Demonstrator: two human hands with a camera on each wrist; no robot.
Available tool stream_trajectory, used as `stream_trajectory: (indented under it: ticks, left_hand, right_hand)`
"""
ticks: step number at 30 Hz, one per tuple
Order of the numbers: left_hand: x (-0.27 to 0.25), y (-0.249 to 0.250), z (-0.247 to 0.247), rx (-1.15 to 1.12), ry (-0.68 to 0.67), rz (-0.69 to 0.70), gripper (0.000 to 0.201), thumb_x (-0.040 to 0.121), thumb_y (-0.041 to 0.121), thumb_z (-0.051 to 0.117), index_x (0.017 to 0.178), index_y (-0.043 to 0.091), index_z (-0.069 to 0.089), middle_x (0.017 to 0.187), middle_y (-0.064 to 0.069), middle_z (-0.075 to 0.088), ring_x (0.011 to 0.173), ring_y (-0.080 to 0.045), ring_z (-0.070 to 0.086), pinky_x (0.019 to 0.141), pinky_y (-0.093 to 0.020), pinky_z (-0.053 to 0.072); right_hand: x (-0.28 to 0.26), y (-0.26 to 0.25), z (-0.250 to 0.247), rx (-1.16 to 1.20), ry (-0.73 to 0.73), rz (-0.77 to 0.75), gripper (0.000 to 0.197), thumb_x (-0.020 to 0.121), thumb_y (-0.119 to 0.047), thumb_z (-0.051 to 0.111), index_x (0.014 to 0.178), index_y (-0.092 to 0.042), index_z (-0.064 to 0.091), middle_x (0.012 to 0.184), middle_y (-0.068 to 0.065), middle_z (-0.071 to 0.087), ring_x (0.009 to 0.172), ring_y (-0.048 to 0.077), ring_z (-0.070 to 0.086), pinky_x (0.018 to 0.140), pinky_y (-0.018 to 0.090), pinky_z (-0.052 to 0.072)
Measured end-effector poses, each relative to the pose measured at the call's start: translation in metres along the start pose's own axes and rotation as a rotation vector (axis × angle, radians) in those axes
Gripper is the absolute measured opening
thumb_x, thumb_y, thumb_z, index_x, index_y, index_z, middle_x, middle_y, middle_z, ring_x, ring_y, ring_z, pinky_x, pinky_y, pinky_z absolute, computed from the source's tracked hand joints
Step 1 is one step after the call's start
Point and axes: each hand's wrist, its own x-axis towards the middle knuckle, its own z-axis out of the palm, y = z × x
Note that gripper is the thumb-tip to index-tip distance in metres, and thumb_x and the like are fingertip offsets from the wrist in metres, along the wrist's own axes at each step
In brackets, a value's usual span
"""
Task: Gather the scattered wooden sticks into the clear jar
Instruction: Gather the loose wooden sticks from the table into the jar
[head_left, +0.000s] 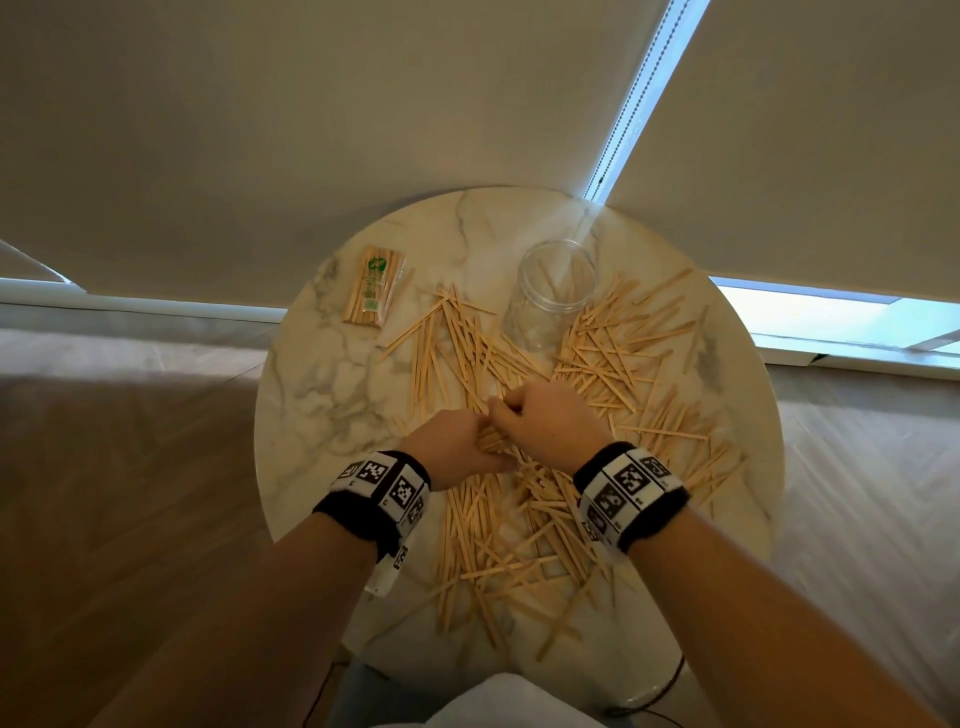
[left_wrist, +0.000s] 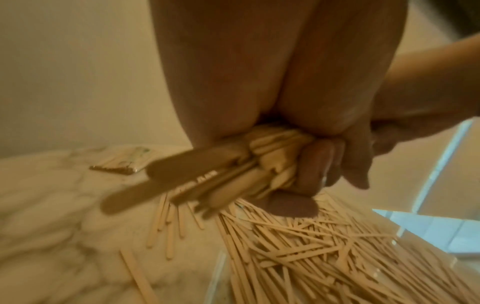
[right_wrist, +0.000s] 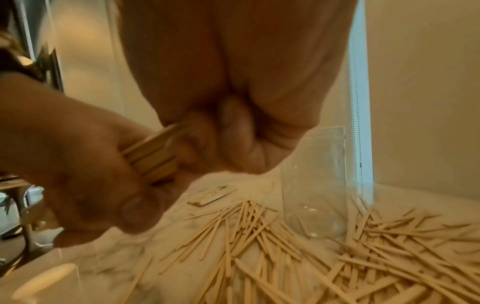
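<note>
Underneath, round marble table (head_left: 332, 395) against pale blinds (head_left: 260, 130).

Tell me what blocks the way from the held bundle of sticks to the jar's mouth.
Nothing visible does. The left hand grips the bundle, with the right hand against it; the jar stands upright, mouth open, beyond them.

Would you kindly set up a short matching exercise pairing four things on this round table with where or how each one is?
Things:
1. clear jar
2. packet of sticks
3. bundle of sticks
4. loose wooden sticks

States:
A. gripped in the left hand, with the right hand beside it
B. scattered over the marble table
C. upright, nearly empty
D. wrapped, lying at the far left

Pairs: 1-C, 2-D, 3-A, 4-B
</note>
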Motion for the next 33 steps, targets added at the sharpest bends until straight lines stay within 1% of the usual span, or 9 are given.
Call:
stream_trajectory:
  ticks: [5,8,10,14,18,23,26,29,33]
  left_hand:
    - [-0.006,0.004,-0.01,-0.127,0.026,0.03,0.068,0.07,0.065,0.082,0.123,0.033,0.055,0.09,0.005,0.071,0.07,-0.01,0.07,0.064,-0.027,0.056]
    - [-0.009,-0.002,-0.018,-0.403,0.288,-0.032,0.063,0.077,0.083,0.056,0.118,0.035,0.058,0.099,0.009,0.073,0.092,-0.01,0.072,0.08,-0.034,0.057]
    - [-0.004,0.002,-0.018,-0.74,0.353,-0.181,0.07,0.084,0.086,0.037,0.115,0.029,0.063,0.107,0.006,0.074,0.105,-0.021,0.07,0.087,-0.045,0.056]
    - [0.007,0.034,-0.009,-0.986,0.422,-0.171,0.071,0.094,0.075,0.037,0.082,0.017,0.077,0.094,-0.008,0.079,0.097,-0.036,0.073,0.095,-0.057,0.056]
    - [0.009,0.04,-0.02,-1.108,0.416,-0.142,0.072,0.103,0.059,0.037,0.063,0.014,0.075,0.089,-0.02,0.077,0.087,-0.038,0.073,0.083,-0.047,0.061]
    - [0.009,0.036,-0.014,-0.904,0.361,-0.182,0.063,0.1,0.061,0.045,0.083,0.005,0.071,0.087,-0.016,0.077,0.072,-0.027,0.076,0.056,-0.033,0.059]
    - [0.012,0.03,-0.002,-0.625,0.464,-0.136,0.056,0.099,0.052,0.055,0.079,0.001,0.062,0.071,-0.015,0.071,0.056,-0.022,0.073,0.045,-0.024,0.047]
    - [0.016,0.025,-0.003,-0.619,0.576,-0.168,0.043,0.098,0.04,0.062,0.074,0.005,0.058,0.067,-0.018,0.063,0.049,-0.022,0.068,0.037,-0.02,0.042]
    - [0.024,0.043,-0.012,-0.774,0.44,-0.142,0.049,0.102,0.049,0.053,0.085,0.004,0.064,0.068,-0.013,0.07,0.058,-0.031,0.072,0.044,-0.028,0.051]
  right_hand:
    - [-0.011,0.017,-0.002,0.204,0.035,0.145,0.048,0.097,-0.039,0.052,0.057,-0.015,0.061,0.047,0.0,0.052,0.044,0.015,0.049,0.05,0.026,0.041]
    - [-0.02,0.036,-0.01,0.385,0.143,0.276,0.049,0.097,-0.038,0.053,0.056,-0.011,0.059,0.048,0.001,0.054,0.044,0.024,0.054,0.055,0.033,0.052]
    - [-0.023,0.037,-0.011,0.437,0.223,0.311,0.051,0.098,-0.035,0.053,0.052,-0.013,0.052,0.044,-0.006,0.043,0.038,0.014,0.042,0.052,0.027,0.043]
    - [-0.022,0.019,-0.001,0.495,0.188,0.333,0.056,0.097,-0.044,0.046,0.065,-0.002,0.061,0.051,0.001,0.052,0.049,0.018,0.052,0.057,0.036,0.05]
    - [-0.025,0.024,-0.003,0.493,0.121,0.381,0.064,0.098,-0.052,0.041,0.076,0.001,0.068,0.061,0.013,0.063,0.06,0.029,0.06,0.063,0.034,0.05]
    - [-0.024,0.025,-0.007,0.407,0.161,0.394,0.061,0.097,-0.051,0.041,0.081,-0.002,0.072,0.076,0.019,0.07,0.068,0.034,0.066,0.056,0.029,0.051]
    - [-0.024,0.017,-0.014,0.492,0.15,0.364,0.059,0.097,-0.062,0.043,0.08,-0.017,0.076,0.065,0.009,0.071,0.063,0.024,0.07,0.063,0.03,0.055]
    - [-0.03,0.011,-0.022,0.491,0.089,0.239,0.044,0.09,-0.069,0.053,0.082,-0.032,0.075,0.065,-0.002,0.07,0.059,0.012,0.067,0.065,0.032,0.055]
    - [-0.029,0.015,-0.045,0.516,0.152,0.209,0.032,0.087,-0.059,0.067,0.083,-0.028,0.077,0.066,0.004,0.068,0.052,0.006,0.054,0.058,0.029,0.047]
